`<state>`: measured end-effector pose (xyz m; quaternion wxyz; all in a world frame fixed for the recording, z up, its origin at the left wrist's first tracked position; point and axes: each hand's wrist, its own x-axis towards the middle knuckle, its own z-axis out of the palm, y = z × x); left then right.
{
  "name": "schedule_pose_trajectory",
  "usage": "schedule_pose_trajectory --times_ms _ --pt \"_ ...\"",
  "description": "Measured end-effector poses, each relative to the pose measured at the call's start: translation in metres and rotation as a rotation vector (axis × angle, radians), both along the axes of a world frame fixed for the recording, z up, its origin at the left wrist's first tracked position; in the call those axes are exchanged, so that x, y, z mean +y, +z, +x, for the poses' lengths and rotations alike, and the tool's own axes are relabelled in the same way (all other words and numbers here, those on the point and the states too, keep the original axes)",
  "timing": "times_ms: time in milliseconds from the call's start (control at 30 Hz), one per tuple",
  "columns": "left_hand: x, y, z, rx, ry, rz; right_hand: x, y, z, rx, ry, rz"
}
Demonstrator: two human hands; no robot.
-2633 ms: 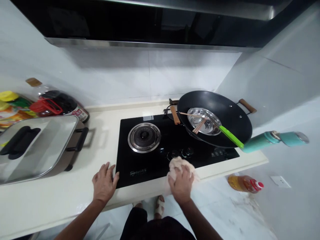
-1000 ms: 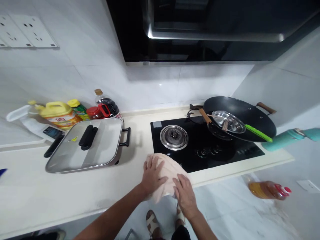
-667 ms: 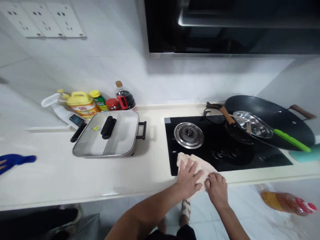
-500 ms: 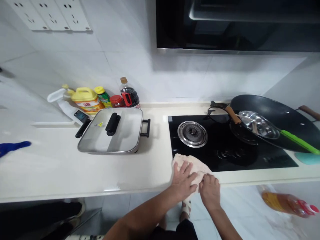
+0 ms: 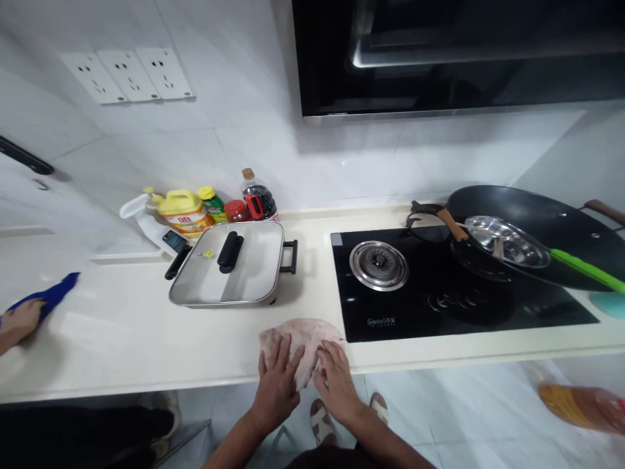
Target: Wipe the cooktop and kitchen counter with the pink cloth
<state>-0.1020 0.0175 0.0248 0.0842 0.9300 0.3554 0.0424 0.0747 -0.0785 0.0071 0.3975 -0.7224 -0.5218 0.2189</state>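
A pale pinkish cloth (image 5: 305, 331) lies on the counter's front edge, just left of the hob, and part of it droops over that edge. My left hand (image 5: 277, 372) presses flat on it, fingers spread. Beside it, my right hand (image 5: 339, 384) rests on the cloth's right part with its fingers apart and slightly bent. The black glass hob (image 5: 381, 324) has a round metal burner (image 5: 379, 265) near the cloth.
Left of the hob stands a lidded rectangular electric pan (image 5: 258, 273), with bottles (image 5: 188, 215) behind it. At far left another person's hand (image 5: 24, 319) holds a blue cloth (image 5: 61, 296). A large wok (image 5: 537, 208) containing a metal bowl (image 5: 508, 241) occupies the right side.
Both my hands and the cloth have moved left, off the hob's front corner and onto the white counter. My right hand's fingers have opened out. The other person's hand has come into view.
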Motion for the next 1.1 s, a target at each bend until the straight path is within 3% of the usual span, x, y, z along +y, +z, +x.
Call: schedule_pose_trajectory --times_ms 100,233,300,367,533,633,700,767,933,1000,1100 --pt "0.008 -0.006 0.007 -0.089 0.014 -0.218 0.008 0.020 -0.008 0.468 -0.061 0.010" --pt "0.012 -0.010 0.043 -0.256 0.091 -0.542 0.016 0.051 -0.013 1.223 -0.172 0.074" --pt "0.006 -0.003 0.066 -0.303 0.051 -0.660 0.014 0.060 -0.006 1.403 -0.263 0.111" --pt "-0.005 0.010 0.087 -0.375 -0.036 -0.763 0.007 0.063 0.011 1.425 -0.375 0.117" --pt "-0.031 0.046 0.123 -0.547 -0.186 -0.938 -0.028 0.072 0.090 1.279 -0.600 0.219" --pt "-0.029 0.049 0.125 -0.552 -0.201 -0.764 -0.050 0.090 0.151 1.040 -0.726 0.269" --pt "-0.018 0.039 0.116 -0.539 -0.156 -0.573 -0.061 0.098 0.189 0.778 -0.816 0.242" --pt "-0.001 0.020 0.097 -0.516 -0.092 -0.397 -0.064 0.094 0.220 0.473 -0.844 0.197" --pt "0.044 -0.029 0.035 -0.413 0.139 -0.031 -0.048 0.040 0.262 -0.101 -0.630 0.004" --pt "0.054 -0.037 0.016 -0.352 0.208 0.069 -0.035 0.020 0.270 -0.252 -0.593 -0.092" --pt "0.055 -0.032 0.006 -0.261 0.245 0.144 -0.014 0.007 0.278 -0.348 -0.511 -0.191"
